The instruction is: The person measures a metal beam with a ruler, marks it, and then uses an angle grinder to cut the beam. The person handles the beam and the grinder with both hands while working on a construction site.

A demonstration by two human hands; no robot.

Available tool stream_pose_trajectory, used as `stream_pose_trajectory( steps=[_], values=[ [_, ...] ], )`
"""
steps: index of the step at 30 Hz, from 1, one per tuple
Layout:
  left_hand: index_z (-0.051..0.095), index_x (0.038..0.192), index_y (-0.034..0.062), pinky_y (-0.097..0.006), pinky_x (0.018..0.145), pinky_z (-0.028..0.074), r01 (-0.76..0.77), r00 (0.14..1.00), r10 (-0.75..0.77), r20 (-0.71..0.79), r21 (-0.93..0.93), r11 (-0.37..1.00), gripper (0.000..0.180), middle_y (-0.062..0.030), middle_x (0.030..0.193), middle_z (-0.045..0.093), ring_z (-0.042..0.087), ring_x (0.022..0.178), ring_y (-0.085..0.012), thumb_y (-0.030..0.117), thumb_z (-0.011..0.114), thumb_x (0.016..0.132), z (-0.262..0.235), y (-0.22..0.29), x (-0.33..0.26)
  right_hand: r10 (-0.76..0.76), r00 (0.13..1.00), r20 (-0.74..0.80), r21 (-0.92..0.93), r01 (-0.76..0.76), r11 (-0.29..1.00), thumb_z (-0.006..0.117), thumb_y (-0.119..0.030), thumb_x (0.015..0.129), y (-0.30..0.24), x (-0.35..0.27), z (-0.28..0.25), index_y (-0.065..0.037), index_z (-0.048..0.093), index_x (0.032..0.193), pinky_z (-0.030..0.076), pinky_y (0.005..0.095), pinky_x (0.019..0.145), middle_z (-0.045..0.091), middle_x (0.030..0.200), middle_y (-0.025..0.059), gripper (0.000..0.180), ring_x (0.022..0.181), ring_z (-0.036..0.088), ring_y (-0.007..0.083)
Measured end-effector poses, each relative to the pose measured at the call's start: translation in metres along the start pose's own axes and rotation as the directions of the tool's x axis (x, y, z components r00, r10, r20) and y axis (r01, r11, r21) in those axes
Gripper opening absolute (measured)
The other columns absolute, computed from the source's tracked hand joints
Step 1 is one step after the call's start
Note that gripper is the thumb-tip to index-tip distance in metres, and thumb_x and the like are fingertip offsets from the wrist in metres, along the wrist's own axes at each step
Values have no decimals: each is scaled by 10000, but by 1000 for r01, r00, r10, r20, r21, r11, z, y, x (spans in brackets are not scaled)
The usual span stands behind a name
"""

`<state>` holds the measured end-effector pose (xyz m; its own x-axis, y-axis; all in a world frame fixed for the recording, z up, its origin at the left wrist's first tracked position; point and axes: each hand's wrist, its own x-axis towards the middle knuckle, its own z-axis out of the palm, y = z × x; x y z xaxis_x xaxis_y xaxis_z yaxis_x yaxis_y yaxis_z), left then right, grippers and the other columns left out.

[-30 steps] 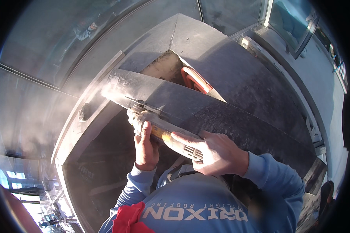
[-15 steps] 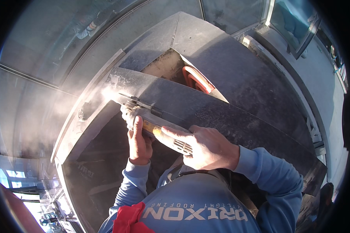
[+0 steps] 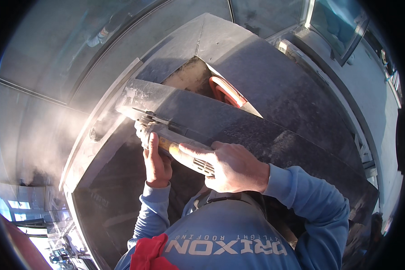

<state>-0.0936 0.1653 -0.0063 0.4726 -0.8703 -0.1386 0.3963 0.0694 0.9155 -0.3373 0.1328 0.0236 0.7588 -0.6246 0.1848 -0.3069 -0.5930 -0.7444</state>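
We work with 2 hands on an angle grinder (image 3: 173,141), and we take that tool as our landmark. Our right hand (image 3: 231,166) is wrapped tight around the rear of its grey and yellow body, fingers curled over the vented part. Our left hand (image 3: 156,162) is closed around the front of the tool from below, thumb stretched up along its side, just behind the head.

The grinder lies tilted, its head pointing up and to the left, and its thin dark disc (image 3: 150,114) meets the dusty edge of a dark slab (image 3: 238,123) that runs from the grinder away to the right. The tool's casing is coated in pale dust. A cloud of dust (image 3: 54,135) drifts to the left of the grinder.

Above and to the right of the grinder an open triangular cavity (image 3: 189,78) shows between dark panels, and an orange coiled hose (image 3: 225,92) lies at its right edge. Below the grinder we see our blue sleeves (image 3: 310,202) and a red cloth (image 3: 146,254).
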Motion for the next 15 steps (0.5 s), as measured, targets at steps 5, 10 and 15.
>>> stream_pose_trajectory(
  steps=[5,10,15],
  values=[
    [526,1426,110,-375,925,576,50,998,-51,41,18,999,409,-57,1263,669,682,1123,-199,330,603,1091,-9,2,0,-11,1000,11,5,11,1000,773,-171,811,-2,-2,-2,-121,499,1573,627,472,729,703,924,278,811,763,736,406],
    [501,1460,124,-409,1015,554,112,990,-113,89,14,994,418,-56,1302,654,661,1183,-217,318,587,1099,-13,4,-3,-8,1000,14,47,7,999,779,-197,810,-5,-3,-6,-96,496,1567,619,470,728,688,905,266,814,733,717,415],
    [529,1417,51,-373,877,608,115,991,-116,70,28,993,449,-87,1266,659,695,1095,-216,324,629,1075,1,9,-17,77,996,55,85,-81,993,783,-180,772,-5,-13,-6,-15,672,1364,587,441,677,675,892,234,624,719,707,392]
  ],
)
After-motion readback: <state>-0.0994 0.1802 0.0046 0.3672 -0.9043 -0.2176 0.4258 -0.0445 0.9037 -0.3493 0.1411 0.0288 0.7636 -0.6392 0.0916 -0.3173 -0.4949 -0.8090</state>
